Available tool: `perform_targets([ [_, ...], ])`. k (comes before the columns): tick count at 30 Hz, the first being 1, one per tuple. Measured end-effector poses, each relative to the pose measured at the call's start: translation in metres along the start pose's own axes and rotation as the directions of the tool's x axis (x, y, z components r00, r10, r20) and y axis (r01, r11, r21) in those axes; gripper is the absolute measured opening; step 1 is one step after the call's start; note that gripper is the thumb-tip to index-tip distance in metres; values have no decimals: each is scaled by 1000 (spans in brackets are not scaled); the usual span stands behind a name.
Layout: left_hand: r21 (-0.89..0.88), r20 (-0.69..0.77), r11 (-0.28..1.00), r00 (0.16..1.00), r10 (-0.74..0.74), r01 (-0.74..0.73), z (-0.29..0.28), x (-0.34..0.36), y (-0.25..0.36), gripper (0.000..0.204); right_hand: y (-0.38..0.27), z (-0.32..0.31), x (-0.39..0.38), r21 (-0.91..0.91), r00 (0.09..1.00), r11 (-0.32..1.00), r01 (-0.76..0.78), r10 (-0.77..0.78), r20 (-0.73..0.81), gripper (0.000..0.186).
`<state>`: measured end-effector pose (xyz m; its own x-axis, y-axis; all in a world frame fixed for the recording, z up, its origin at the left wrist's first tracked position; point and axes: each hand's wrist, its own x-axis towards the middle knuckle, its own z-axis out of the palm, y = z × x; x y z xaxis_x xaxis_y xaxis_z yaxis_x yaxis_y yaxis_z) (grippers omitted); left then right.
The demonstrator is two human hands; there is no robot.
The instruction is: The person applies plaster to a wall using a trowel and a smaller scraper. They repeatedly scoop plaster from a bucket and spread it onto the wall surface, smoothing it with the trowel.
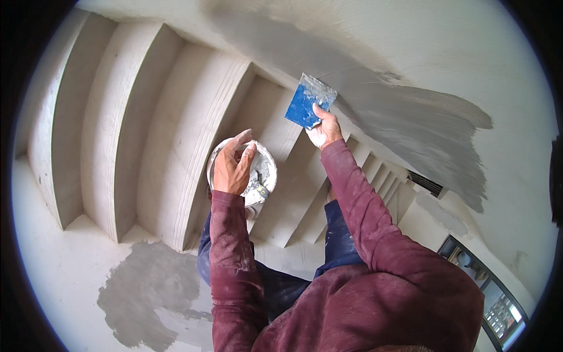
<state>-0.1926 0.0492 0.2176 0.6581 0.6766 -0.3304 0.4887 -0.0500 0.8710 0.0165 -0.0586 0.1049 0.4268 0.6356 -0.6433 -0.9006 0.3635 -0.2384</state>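
My right hand [325, 126], dusted white, grips a square blue spreader [302, 105] with grey filler along its far edge, held beside the wall where it meets the stairs. My left hand [233, 167] is over a round white bucket [268, 167], fingers bent but apart; whether it touches the rim is hard to tell. Inside the bucket lie grey filler and a tool [258, 190], partly hidden by that hand. Wet-looking grey patches mark the upper wall [410, 117] and the lower left surface [141, 293].
Pale concrete steps [164, 135] climb across the left and middle and continue smaller toward the right, beneath my body and legs. A dark vent or opening [425, 183] sits in the right wall. A dark-framed window [498, 299] is at the lower right.
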Motion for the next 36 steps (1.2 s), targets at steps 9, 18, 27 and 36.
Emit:
perform_targets([
  [9,-431,177,897,984,-23,99,41,2,31,55,-56,78,-156,-253,955,964,81,-3,296,33],
  [18,-739,-8,673,998,-59,34,139,-104,115,40,-67,63,-211,-529,899,848,19,217,380,42],
  [27,-398,-384,880,918,96,-259,150,-50,140,71,-219,87,-362,-502,506,-467,728,-129,853,37],
  [36,-48,-655,993,754,50,-108,223,28,189,61,-400,97,-512,58,-540,-988,-145,128,832,30],
])
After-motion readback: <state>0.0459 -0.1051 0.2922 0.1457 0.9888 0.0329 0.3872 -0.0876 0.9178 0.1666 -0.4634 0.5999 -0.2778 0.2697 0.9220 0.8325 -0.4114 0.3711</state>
